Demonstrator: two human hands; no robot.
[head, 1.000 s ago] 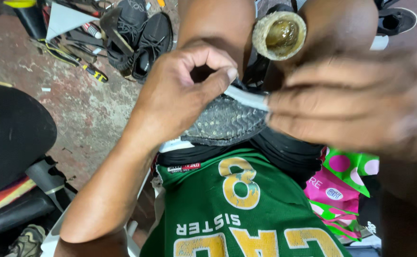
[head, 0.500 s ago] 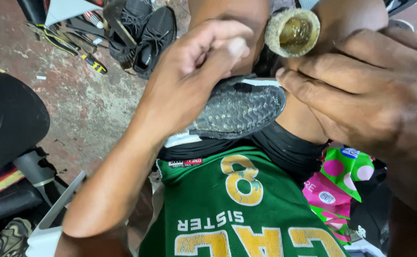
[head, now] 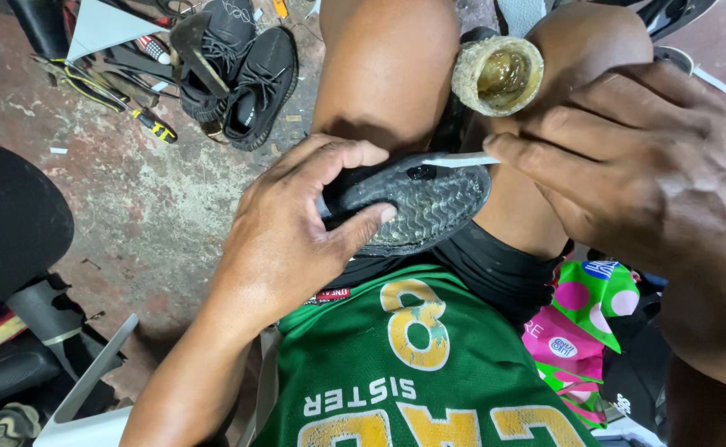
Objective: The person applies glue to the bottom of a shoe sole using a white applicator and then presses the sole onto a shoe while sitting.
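Two hands busy: left hand [head: 296,223] grips shoe sole [head: 417,207]; right hand [head: 628,165] pinches white strip [head: 462,161].

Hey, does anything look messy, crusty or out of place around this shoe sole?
The glue tub wedged between the knees has a rim caked with dried crust. A dark blob sits on the sole near the white stick. Tools lie scattered on the floor beside black shoes.

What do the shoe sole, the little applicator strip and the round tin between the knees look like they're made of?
Shoe sole: looks like dark rubber, matte, with a moulded wavy tread; held by the left hand.
Applicator strip: thin, flat and pale, possibly plastic or card; too small to tell. The right hand pinches it.
Round tin: probably metal under a crusted tan rim; amber, glossy glue-like contents.
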